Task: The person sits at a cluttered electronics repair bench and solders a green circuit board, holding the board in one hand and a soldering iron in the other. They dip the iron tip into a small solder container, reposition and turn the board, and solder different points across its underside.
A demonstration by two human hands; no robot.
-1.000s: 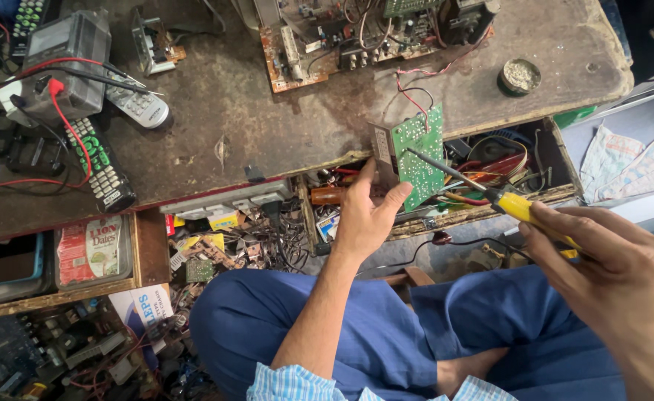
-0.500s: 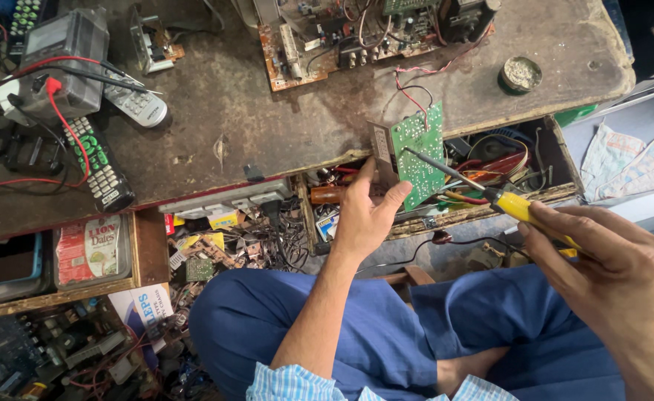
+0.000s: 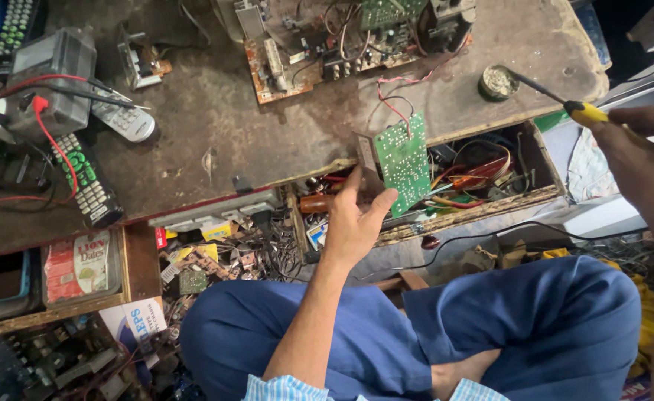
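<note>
Pinched between thumb and fingers, the green circuit board is held by its lower edge in the left hand, tilted up with its solder side toward the camera, just over the front edge of the worn wooden workbench. Red and black wires run from the top of the board back to a larger open chassis of electronics lying at the far side of the bench. The right hand is closed around the yellow handle of a soldering iron (only part of the handle shows past the fingers), and the iron's dark tip reaches to a small round tin near the bench's right corner, well apart from the board. Below the board an open drawer is packed with tangled coloured wires. To the left on the bench lie a grey multimeter with a red lead, a dark remote control with green buttons, and a lighter remote. The person sits cross-legged in blue trousers in front of the bench.
</note>
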